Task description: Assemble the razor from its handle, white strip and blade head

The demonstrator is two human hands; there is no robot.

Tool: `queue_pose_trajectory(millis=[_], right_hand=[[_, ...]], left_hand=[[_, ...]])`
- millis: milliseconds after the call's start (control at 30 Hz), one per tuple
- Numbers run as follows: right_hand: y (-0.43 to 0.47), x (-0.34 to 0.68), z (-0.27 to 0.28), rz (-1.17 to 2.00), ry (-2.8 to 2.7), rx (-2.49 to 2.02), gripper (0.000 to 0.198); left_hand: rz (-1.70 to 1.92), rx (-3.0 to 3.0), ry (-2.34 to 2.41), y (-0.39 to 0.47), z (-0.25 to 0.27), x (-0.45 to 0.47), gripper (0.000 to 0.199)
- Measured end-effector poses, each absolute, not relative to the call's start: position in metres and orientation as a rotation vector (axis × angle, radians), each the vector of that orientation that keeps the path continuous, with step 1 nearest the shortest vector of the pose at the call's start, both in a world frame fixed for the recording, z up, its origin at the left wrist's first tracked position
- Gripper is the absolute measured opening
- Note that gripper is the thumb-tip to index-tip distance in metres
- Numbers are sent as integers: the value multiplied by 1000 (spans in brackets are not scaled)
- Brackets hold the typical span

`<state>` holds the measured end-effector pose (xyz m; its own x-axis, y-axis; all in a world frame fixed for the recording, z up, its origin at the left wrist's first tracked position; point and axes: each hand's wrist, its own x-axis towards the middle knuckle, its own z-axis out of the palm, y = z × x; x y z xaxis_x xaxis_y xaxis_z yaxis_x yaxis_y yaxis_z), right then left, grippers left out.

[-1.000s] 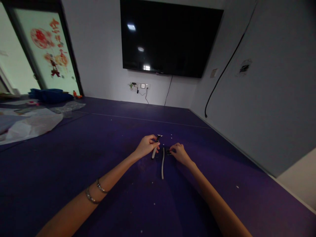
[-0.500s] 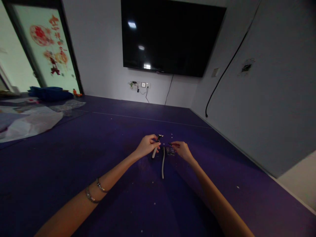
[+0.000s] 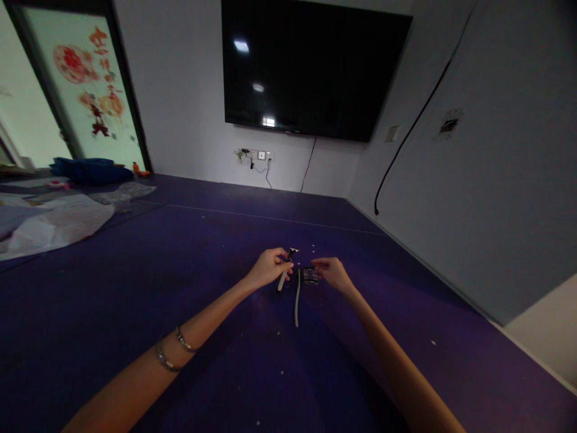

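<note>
The left hand point(image 3: 269, 268) pinches a pale stick point(image 3: 282, 281) between thumb and fingers; its dark head, with a bright metal-looking tip, juts up beyond the fingertips, and its pale lower end slants down below them, toward the wearer. Two metal bands point(image 3: 167, 359) circle the forearm, well back from these fingers.

The right hand point(image 3: 333, 274) has its fingers gathered and pointing left, their tips at the upper right edge of a small dark box point(image 3: 311, 275) on the purple floor point(image 3: 216, 385). Whether they touch it, or pinch some small piece, I cannot tell. The marks on the box are too small to read.

Between the two hands, just left of the box, a thin pale rod point(image 3: 297, 297) lies with its far end near the fingers of both and its near end reaching toward the wearer. A few white specks point(image 3: 313, 248) dot the floor just beyond the fingertips. Well past them, a large black television point(image 3: 315, 66) hangs on the wall.
</note>
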<state>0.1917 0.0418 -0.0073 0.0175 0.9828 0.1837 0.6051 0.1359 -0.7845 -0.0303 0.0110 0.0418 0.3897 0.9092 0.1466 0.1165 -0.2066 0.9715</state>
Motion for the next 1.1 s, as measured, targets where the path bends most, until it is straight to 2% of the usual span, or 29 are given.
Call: queue_pose_trajectory(millis=[367,567,1100], right_hand=[[25,184,36,666,-1640,-1245,25],[11,176,56,676,-1610,-1115,24],[-10,157,75,702,-1629,-988,19]], left_hand=[[907,1698,790,10,31,-29,25],[990,1812,788,-1,37,-26,20],[1192,1808,883,-3,26,-18,34]])
